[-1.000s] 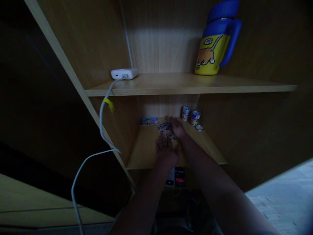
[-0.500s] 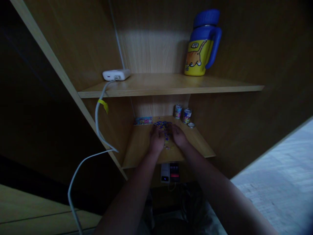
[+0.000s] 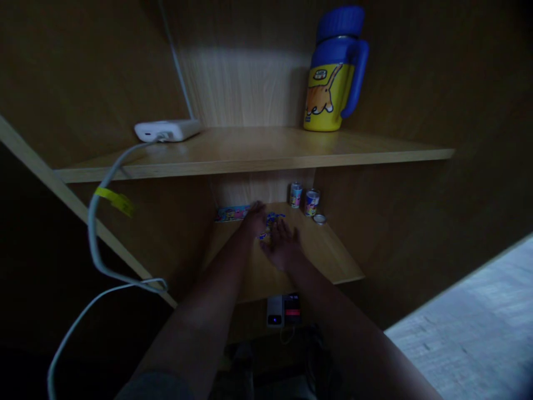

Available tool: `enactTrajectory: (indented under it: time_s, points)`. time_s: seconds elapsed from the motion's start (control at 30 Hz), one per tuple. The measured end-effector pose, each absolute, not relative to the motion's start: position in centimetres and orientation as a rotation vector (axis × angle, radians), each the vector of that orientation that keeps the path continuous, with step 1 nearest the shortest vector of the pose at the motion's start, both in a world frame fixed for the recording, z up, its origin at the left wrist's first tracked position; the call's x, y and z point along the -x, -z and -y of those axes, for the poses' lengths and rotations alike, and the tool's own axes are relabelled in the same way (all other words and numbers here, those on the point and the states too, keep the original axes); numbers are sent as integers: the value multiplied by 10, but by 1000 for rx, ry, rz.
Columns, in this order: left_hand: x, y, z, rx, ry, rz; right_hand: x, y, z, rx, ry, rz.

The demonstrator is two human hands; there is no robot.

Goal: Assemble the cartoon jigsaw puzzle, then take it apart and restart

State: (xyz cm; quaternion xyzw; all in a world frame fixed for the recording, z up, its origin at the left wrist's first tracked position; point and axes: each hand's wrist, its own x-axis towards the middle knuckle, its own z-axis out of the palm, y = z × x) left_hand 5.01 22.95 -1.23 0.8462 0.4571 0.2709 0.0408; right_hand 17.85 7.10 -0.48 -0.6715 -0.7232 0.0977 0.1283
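Observation:
A small heap of blue and yellow pieces (image 3: 272, 216), which look like jigsaw puzzle pieces, lies on the lower shelf (image 3: 320, 255). My left hand (image 3: 255, 219) is at the heap's left side, fingers stretched toward the back and touching or close to the pieces. Palm down, my right hand (image 3: 283, 244) spreads its fingers over the near edge of the heap and hides part of it. A colourful printed strip (image 3: 231, 214) lies behind my left hand, partly covered by it. Two printed cans, one slim (image 3: 295, 195) and one wider (image 3: 311, 203), stand at the back right.
A round metal lid (image 3: 320, 219) lies before the cans. Overhead, the upper shelf (image 3: 258, 164) carries a blue and yellow jug (image 3: 328, 83) and a white charger box (image 3: 166, 130). Its cable (image 3: 94, 233) hangs at the left. Below sit a power bank (image 3: 275, 311) and a phone (image 3: 292, 310).
The view has shifted closer to the shelves. My left hand has moved back along the heap, and my right hand has come left over its near side. The pieces are gathered more tightly.

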Motion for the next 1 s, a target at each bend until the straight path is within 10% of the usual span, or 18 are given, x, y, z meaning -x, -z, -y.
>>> enactTrajectory:
  time_s: [1.0]
  points:
    - [-71,22,-132,-2479,-550,-1689,-231,16,-83,2037,-272,2044]
